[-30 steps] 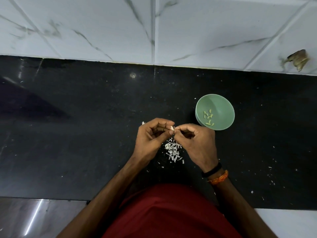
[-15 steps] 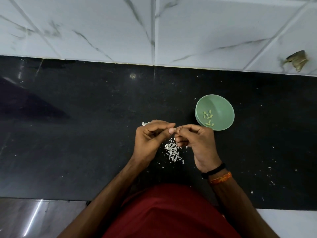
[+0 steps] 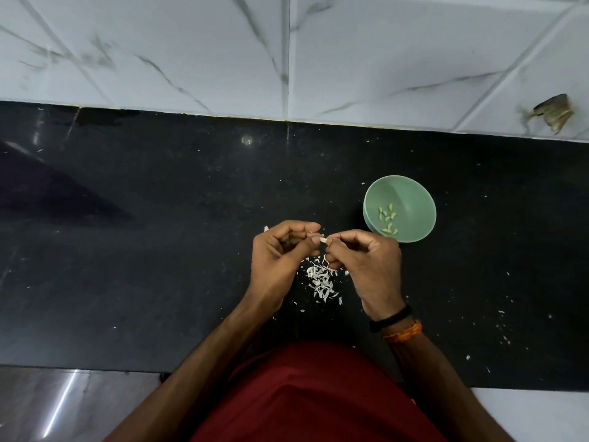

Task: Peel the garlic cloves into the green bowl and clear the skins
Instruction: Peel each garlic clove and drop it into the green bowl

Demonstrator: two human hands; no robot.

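From the head camera, peeling is going best by pulling skin away over the skins pile (image 3: 322, 280), not the green bowl (image 3: 399, 209) at right. The left hand (image 3: 280, 255) and right hand (image 3: 366, 266) are both pinching one garlic clove (image 3: 323, 240) between curled fingertips.

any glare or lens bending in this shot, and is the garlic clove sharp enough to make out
Head view: a small glare spot shines on the black counter, with a bright streak at lower left; the wide lens bows the counter's back edge; the garlic clove pinched between left hand and right hand is small but reasonably sharp.
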